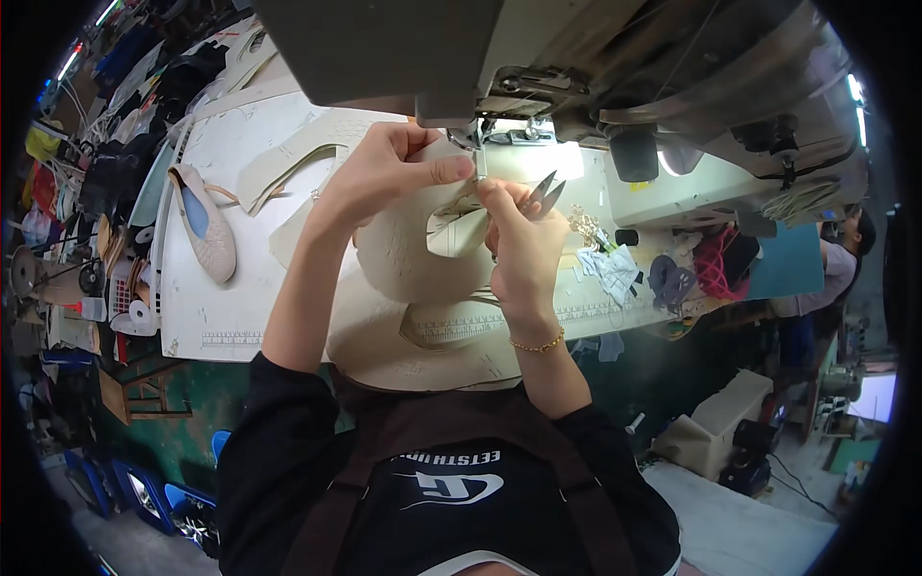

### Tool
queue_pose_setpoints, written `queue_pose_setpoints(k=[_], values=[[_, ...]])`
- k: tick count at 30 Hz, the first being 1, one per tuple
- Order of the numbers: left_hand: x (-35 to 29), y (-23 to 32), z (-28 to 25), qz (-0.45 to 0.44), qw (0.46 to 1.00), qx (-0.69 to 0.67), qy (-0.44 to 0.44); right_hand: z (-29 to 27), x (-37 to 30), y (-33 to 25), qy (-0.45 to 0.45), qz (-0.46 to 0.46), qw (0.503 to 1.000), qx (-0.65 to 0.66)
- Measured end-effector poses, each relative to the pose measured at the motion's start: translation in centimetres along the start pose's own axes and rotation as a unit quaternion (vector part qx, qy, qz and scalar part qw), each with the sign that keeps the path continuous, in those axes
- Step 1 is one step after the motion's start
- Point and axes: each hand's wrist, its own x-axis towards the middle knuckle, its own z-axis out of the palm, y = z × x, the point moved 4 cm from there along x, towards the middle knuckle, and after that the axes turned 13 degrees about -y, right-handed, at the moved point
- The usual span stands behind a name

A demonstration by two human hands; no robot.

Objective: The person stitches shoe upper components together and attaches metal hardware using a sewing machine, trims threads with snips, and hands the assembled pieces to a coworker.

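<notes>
"Where's the cream shoe piece (408, 254)?"
"Over the bench (187, 298), at the sewing machine (384, 48), the left hand (384, 173) with fingers clamped on it."
"The right hand (528, 245)?"
"Fingers closed around scissors (552, 196), at the piece's edge."

I sit at a white surface (182, 302), with green floor (206, 408) at left beyond it. Toward the lower left of the frame I see a wooden stand (158, 397) and grey floor (168, 554). Strip lights glow at upper left (69, 60) and upper right (856, 88); a bright panel (872, 398) shines far right.
</notes>
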Motion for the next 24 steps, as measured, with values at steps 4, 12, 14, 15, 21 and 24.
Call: queue_pose_setpoints(k=[4, 12, 14, 15, 21, 24], values=[[0.8, -0.9, 0.4, -0.081, 0.993, -0.071, -0.043, -0.4, -0.2, 0.2, -0.021, 0.017, 0.999, 0.027], [0.9, -0.4, 0.6, -0.096, 0.995, -0.001, -0.039, -0.5, -0.4, 0.1, -0.029, 0.016, 0.998, 0.047], [0.8, -0.2, 0.7, -0.087, 0.996, 0.002, -0.034, -0.4, -0.4, 0.2, -0.031, 0.015, 0.998, 0.05], [0.8, 0.0, 0.8, -0.079, 0.996, 0.004, -0.032, -0.4, -0.3, 0.2, -0.029, 0.009, 0.999, 0.042], [0.3, 1.5, 1.4, -0.072, 0.996, 0.052, 0.001, -0.6, -0.3, 0.2, -0.03, 0.016, 0.999, 0.037], [-0.1, 2.7, 1.5, -0.092, 0.991, 0.095, 0.0, -0.8, -0.2, 0.2, -0.026, 0.031, 0.998, 0.053]])
